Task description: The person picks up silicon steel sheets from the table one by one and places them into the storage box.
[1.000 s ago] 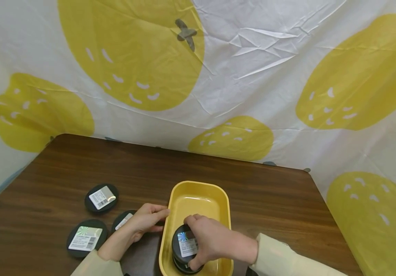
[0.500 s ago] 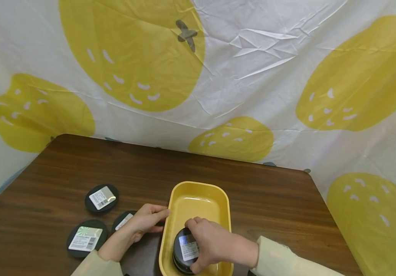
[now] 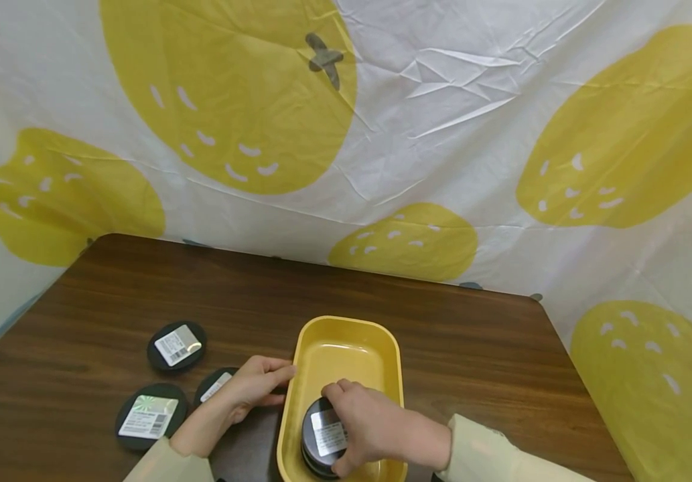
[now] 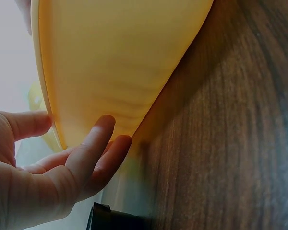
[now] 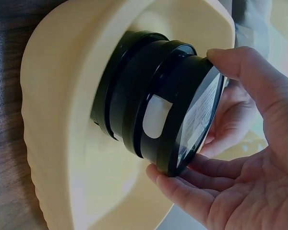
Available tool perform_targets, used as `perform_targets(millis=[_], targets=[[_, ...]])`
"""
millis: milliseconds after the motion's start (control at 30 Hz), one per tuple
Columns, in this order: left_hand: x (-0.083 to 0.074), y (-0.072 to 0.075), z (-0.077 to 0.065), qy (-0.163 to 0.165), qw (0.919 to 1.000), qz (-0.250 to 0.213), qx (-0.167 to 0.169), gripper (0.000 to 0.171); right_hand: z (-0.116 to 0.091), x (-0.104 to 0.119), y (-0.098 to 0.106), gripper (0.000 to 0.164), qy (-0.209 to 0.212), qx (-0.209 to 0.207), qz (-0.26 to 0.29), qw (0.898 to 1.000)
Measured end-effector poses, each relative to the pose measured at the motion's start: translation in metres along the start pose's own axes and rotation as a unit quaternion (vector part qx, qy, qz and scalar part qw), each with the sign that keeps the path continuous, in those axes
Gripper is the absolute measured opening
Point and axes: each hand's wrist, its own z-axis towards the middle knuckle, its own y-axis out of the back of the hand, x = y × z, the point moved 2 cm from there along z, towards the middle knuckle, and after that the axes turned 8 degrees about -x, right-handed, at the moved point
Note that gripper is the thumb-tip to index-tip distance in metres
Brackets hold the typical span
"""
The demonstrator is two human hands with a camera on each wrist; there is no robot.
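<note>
In the head view a yellow tray [image 3: 352, 361] stands on the table, holding a stack of round black containers. My right hand [image 3: 365, 422] grips the rim of the top round black container [image 3: 324, 428], which has a white label on its upper face. The right wrist view shows the lower round black container [image 5: 117, 91] directly under it, close to the tray wall. My left hand [image 3: 261, 383] rests at the tray's left side. In the left wrist view its thumb is at the rim and its loosely extended fingers [image 4: 93, 148] lie against the outer wall.
Left of the tray, several more labelled black containers lie on the brown wooden table [image 3: 442, 335]: one at the back [image 3: 177, 346], one in front [image 3: 151, 416] and one partly behind the left wrist [image 3: 216, 385]. A lemon-print curtain [image 3: 430, 134] hangs behind the table.
My right hand has lowered the top container slightly, and it now lines up more closely with the one beneath. My left hand and the tray have stayed in place.
</note>
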Motion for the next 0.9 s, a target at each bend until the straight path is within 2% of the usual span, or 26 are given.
perform_targets(millis=[300, 400, 767, 900], targets=[[-0.0002, -0.0004, -0.0011, 0.005, 0.9999, -0.002, -0.012, 0.039, -0.0019, -0.0011, -0.0004, 0.079, -0.004, 0.003, 0.01, 1.0], [0.0007, -0.0005, -0.0001, -0.003, 0.9999, -0.007, -0.013, 0.039, -0.0021, -0.0013, -0.001, 0.08, -0.003, 0.003, 0.011, 1.0], [0.004, 0.0028, 0.0019, -0.029, 0.9982, 0.021, -0.049, 0.04, -0.0028, -0.0024, -0.001, 0.082, -0.002, 0.002, 0.018, 1.0], [0.0032, 0.005, 0.0018, -0.027, 0.9957, 0.041, -0.078, 0.038, -0.0025, -0.004, -0.0003, 0.084, -0.002, 0.012, 0.033, 0.999]])
